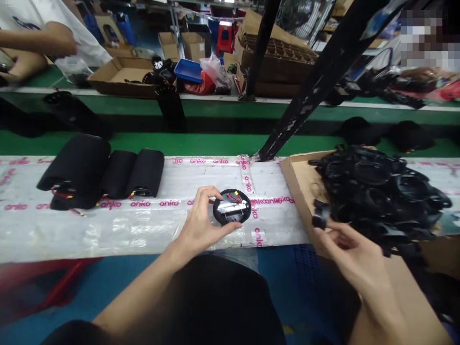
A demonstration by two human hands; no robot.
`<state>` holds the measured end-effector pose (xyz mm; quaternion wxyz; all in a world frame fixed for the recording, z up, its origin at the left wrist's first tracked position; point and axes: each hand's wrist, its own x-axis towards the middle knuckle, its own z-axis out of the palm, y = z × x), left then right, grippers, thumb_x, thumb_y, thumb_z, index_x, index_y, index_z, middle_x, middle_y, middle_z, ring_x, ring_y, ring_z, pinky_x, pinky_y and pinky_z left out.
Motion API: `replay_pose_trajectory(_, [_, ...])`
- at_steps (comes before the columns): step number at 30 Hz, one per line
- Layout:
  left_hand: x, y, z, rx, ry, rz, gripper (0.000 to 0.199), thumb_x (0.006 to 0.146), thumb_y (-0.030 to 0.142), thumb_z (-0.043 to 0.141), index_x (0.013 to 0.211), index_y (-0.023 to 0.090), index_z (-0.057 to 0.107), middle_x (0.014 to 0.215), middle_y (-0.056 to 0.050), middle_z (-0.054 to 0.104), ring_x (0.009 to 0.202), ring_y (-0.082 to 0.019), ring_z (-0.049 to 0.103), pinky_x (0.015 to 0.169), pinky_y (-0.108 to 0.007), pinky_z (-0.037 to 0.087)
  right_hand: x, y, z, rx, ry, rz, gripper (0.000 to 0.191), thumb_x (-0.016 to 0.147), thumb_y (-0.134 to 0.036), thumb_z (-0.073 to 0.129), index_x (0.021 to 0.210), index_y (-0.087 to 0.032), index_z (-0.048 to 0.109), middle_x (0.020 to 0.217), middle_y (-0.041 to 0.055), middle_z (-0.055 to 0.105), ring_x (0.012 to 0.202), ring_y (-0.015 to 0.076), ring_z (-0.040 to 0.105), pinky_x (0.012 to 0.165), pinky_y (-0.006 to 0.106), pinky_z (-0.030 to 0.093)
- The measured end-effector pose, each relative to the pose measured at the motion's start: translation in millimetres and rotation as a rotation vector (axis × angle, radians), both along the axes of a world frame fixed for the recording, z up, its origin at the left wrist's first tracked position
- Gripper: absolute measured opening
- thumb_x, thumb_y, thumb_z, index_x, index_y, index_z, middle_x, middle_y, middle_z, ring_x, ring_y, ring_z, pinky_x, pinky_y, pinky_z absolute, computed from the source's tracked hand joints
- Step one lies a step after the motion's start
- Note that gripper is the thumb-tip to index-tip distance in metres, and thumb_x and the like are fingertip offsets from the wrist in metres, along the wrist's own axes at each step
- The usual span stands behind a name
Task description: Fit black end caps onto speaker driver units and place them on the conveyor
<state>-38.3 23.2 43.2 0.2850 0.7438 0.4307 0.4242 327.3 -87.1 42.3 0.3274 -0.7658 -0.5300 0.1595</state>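
Observation:
My left hand [199, 220] grips a black cylindrical speaker body [232, 218] by its rim, thumb at the bottom and fingers at the top. Its open end faces me, showing a silvery inside with red wires and a small yellow connector. Between the thumb and fingers of my right hand [354, 256] is a small black plastic part [320, 214], held over the near left edge of a cardboard box [302, 196]. Heaped in that box are many black plastic parts [381, 187], some ring-shaped.
Several black fabric-covered cylinders [75, 163] with wire ends lie at left on the taped bench [136, 230]. A slanted black post [305, 91] rises behind the bench. Beyond the green conveyor [215, 143] stand a shallow carton [122, 76] and a blue tray [189, 70]. A co-worker's arm [39, 40] is at upper left.

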Motion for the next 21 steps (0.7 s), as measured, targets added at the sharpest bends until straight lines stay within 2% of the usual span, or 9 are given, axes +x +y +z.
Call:
replay_pose_trajectory(3, [4,2,-9.7,0.032,-0.015,-0.011,0.044,0.087,0.032,0.088,0.115,0.024,0.055,0.126,-0.009,0.062,0.123,-0.027,0.065,0.103,-0.044,0.057,-40,14,-11.1,-0.049,0.034,0.239,0.032,0.096,-0.051,0.071,0.105,-0.021,0.078,0.071,0.0016,0.073,0.059,0.0194,0.068,0.058,0.032,0.053])
replay_pose_trajectory(6, [-2,5,-2.9,0.015,0.051,-0.060,0.023,0.096,0.025,0.077,0.115,0.023,0.064,0.135,-0.011,0.061,0.128,-0.025,0.064,0.106,-0.042,0.057,-65,36,-31.3,-0.136,-0.163,0.436,0.027,0.104,-0.038,0.056,0.112,-0.024,0.078,0.087,0.0061,0.078,0.076,0.0239,0.075,0.071,0.036,0.056])
replay_pose_trajectory(8, [-2,5,4.7,0.056,0.096,-0.053,0.018,0.100,0.025,0.073,0.117,0.024,0.069,0.138,-0.012,0.061,0.131,-0.026,0.064,0.107,-0.043,0.056,-69,47,-40.8,-0.214,-0.268,0.497,0.030,0.103,-0.029,0.049,0.115,-0.024,0.076,0.094,0.0086,0.077,0.085,0.0271,0.076,0.074,0.038,0.055])
replay_pose_trajectory(11, [9,2,13.3,0.192,0.136,0.039,0.016,0.102,0.027,0.071,0.117,0.024,0.072,0.132,-0.012,0.065,0.130,-0.028,0.065,0.109,-0.048,0.052,-68,56,-43.3,-0.291,-0.238,0.435,0.039,0.098,-0.031,0.054,0.135,-0.020,0.062,0.103,0.0099,0.074,0.086,0.0281,0.074,0.075,0.039,0.056])
replay_pose_trajectory(14, [27,1,18.3,0.288,0.171,0.161,0.010,0.101,0.031,0.074,0.106,0.023,0.074,0.115,-0.009,0.074,0.114,-0.029,0.070,0.105,-0.052,0.044,-77,60,-38.9,-0.296,-0.235,0.310,0.070,0.098,-0.055,0.060,0.155,-0.019,0.042,0.128,0.0173,0.066,0.098,0.0332,0.075,0.080,0.044,0.058])
replay_pose_trajectory(16, [36,1,20.8,0.303,0.181,0.177,0.011,0.099,0.033,0.077,0.101,0.023,0.073,0.105,-0.005,0.079,0.108,-0.028,0.072,0.104,-0.053,0.037,-94,64,-38.3,-0.330,-0.296,0.268,0.081,0.099,-0.069,0.055,0.163,-0.023,0.037,0.141,0.0211,0.058,0.106,0.0378,0.075,0.082,0.047,0.059])
replay_pose_trajectory(18, [42,3,22.4,0.297,0.172,0.153,0.012,0.099,0.033,0.079,0.100,0.023,0.071,0.100,-0.002,0.082,0.108,-0.028,0.073,0.105,-0.052,0.034,-113,70,-40.7,-0.370,-0.345,0.238,0.079,0.100,-0.071,0.051,0.164,-0.026,0.038,0.143,0.0216,0.055,0.107,0.0403,0.075,0.081,0.048,0.059])
replay_pose_trajectory(21, [44,5,23.0,0.259,0.139,0.124,0.013,0.097,0.030,0.081,0.100,0.024,0.070,0.098,0.001,0.084,0.109,-0.027,0.074,0.106,-0.051,0.031,-126,79,-45.2,-0.360,-0.303,0.205,0.066,0.100,-0.059,0.057,0.157,-0.027,0.050,0.140,0.0195,0.057,0.107,0.0385,0.075,0.083,0.048,0.060])
